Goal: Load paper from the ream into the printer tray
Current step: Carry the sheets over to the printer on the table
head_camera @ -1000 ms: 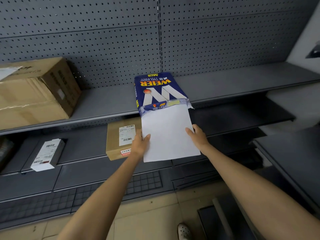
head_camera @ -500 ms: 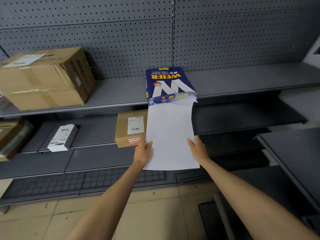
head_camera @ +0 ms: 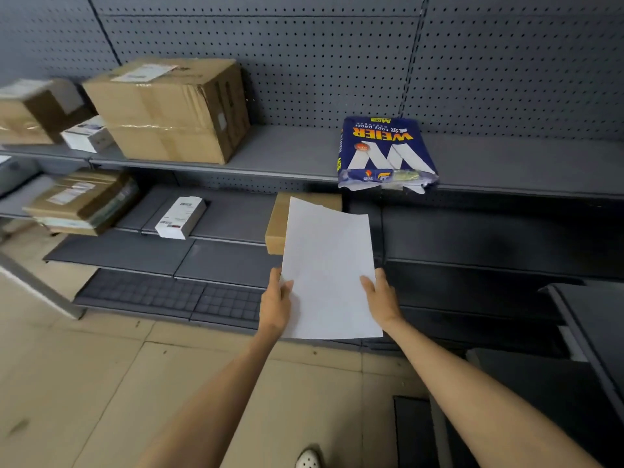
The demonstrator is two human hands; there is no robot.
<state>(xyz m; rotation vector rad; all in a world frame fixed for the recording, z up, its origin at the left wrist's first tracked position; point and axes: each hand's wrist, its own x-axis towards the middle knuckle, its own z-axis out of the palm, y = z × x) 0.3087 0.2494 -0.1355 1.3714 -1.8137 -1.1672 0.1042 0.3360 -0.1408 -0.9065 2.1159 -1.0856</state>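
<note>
A blue ream wrapper (head_camera: 383,150) marked WEIER lies on the upper grey shelf, its torn near end open and sagging. Below and to its left I hold a stack of white paper sheets (head_camera: 329,265) in the air, clear of the wrapper. My left hand (head_camera: 277,300) grips the stack's left edge and my right hand (head_camera: 381,297) grips its right edge, both near the stack's near end. No printer or tray is recognisable in view.
A large cardboard box (head_camera: 172,109) and smaller boxes (head_camera: 37,109) sit on the upper shelf (head_camera: 290,153) at left. A brown box (head_camera: 278,224) and a white box (head_camera: 180,217) lie on the lower shelf. Dark grey shelving (head_camera: 594,319) juts out at right. Tiled floor lies below.
The paper stack has come fully out of the ream wrapper and moved down and away from it in both hands. The view has swung left, so the ream now sits further right.
</note>
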